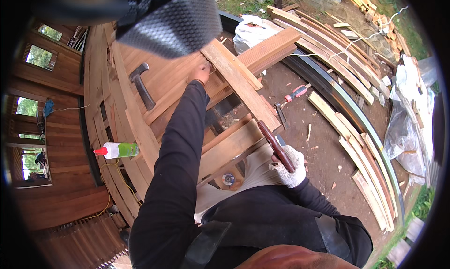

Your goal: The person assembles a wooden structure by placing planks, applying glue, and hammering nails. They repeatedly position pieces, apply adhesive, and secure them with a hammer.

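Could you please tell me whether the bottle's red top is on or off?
On: the red top sits on the end of the white-and-green bottle.

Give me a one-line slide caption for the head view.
Gloved right hand holding a dark red handle, bare left hand near a plank, hammer-like tool lying on wooden boards.

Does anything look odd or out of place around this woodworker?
The hands are mismatched: the right hand wears a white glove, while the left hand is bare. Wood chips litter the dirt ground. A blurred, dark textured object oddly blocks the view's top. Nothing looks clearly spilled or broken.
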`<state>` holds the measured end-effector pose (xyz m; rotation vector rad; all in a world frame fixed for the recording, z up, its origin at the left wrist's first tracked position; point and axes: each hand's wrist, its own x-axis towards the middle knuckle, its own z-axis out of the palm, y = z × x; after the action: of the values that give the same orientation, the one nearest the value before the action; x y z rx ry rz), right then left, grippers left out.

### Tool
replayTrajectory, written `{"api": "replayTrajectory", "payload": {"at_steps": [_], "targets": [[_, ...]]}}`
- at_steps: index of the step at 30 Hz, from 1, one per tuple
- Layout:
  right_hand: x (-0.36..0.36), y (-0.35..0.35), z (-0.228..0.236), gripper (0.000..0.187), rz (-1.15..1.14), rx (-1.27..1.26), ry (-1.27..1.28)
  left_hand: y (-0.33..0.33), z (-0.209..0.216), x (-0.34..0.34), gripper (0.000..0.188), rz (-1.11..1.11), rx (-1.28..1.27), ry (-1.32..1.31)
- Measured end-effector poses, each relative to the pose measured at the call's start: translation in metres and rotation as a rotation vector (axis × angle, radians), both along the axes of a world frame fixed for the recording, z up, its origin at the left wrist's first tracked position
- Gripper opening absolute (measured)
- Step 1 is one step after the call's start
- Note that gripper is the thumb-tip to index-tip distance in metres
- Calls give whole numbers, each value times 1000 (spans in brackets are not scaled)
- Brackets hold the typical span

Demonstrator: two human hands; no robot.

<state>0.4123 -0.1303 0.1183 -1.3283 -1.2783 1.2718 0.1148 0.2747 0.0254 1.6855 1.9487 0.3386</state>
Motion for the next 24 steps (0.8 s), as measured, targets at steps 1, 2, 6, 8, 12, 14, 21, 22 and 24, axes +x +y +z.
{"api": "replayTrajectory", "payload": {"at_steps": [1,2,6,8,12,14,21,22,24], "targets": [[0,0,3,27,7,-5,26,-2,3,2,56,-2,6,9],[-3,1,8,29,-42,-40,112,-4,8,5,56,-4,11,18],[-15,17,8,32,-122,-87,318,-6,2,-1,54,19,78,49],[-8,29,-5,34,-42,62,22,-7,2,1,54,37,61,16],[-4,15,7,36,-82,-8,5,-13,17,7,53,7,9,-33],[-3,11,15,36,-86,-27,39,-14,9,6,53,22,96,24],[-10,40,-1,32,-70,58,-77,-15,2,7,49,53,169,-3],[-9,29,-3,32,-86,27,-66,-17,1,7,48,58,158,12],[-5,18,14,34,-97,-7,-145,-18,4,9,46,80,150,41]]}}
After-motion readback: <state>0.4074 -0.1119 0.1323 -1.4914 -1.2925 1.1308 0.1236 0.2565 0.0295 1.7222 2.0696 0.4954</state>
